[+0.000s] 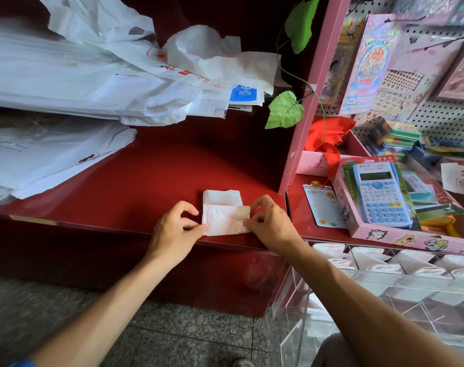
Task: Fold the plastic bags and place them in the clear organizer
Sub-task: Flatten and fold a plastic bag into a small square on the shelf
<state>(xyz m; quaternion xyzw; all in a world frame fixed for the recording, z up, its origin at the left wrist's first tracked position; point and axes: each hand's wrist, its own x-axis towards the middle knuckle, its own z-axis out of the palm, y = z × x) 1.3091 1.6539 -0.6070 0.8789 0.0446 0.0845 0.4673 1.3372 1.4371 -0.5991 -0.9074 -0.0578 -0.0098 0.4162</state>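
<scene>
The folded bag [227, 217] lies between my two hands on the red shelf [146, 181], close to its front edge. It is thin white plastic gone a little pink where the red shows through, creased into a small flat packet, with one flap folded across the front and a narrower white part sticking out beyond it, away from me. Faint reddish print shows through the front layer.

My left hand [176, 231] pinches the packet's left edge between thumb and fingertips, the other fingers curled. My right hand [269, 223] pinches the right edge the same way, thumb and forefinger closed on the corner, knuckles raised.

Beyond my left hand, further back on the shelf, sits a loose heap of unfolded white plastic bags [93, 75], some with red print and one with a blue square. Below my right forearm stands the clear organizer [384, 292], its angled compartments along the top row already holding folded white bags [371, 260]. Just beyond my right hand rises a pink post [305, 115] with green fabric leaves [285, 111] on it, and past that a blue calculator [381, 194] lies in a pink box.
</scene>
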